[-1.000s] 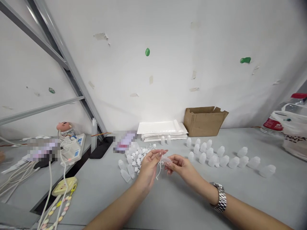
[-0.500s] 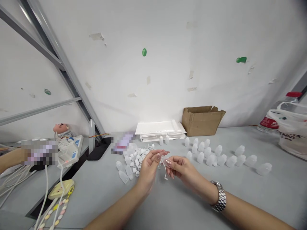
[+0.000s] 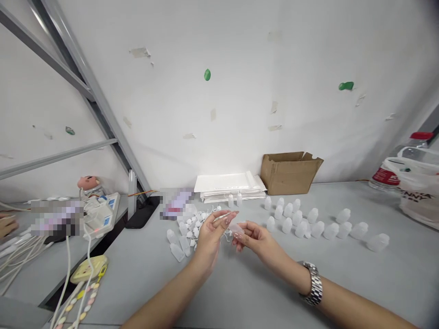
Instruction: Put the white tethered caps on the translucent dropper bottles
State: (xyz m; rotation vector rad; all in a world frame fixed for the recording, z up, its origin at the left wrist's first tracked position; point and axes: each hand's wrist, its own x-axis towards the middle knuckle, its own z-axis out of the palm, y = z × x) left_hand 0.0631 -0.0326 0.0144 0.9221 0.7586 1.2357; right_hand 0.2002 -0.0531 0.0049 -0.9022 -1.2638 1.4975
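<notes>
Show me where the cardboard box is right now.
In the head view, the open cardboard box stands against the wall, right of the stack of white sheets and behind the rows of translucent plastic bottles.

A grey table (image 3: 240, 292) holds rows of plastic bottles (image 3: 297, 218) beside heaped white caps (image 3: 194, 225).

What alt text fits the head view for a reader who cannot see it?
The left hand pinches a thin white plastic piece while the right hand holds a small translucent plastic bottle, above a grey table with a heap of white caps and rows of frosted bottles.
</notes>
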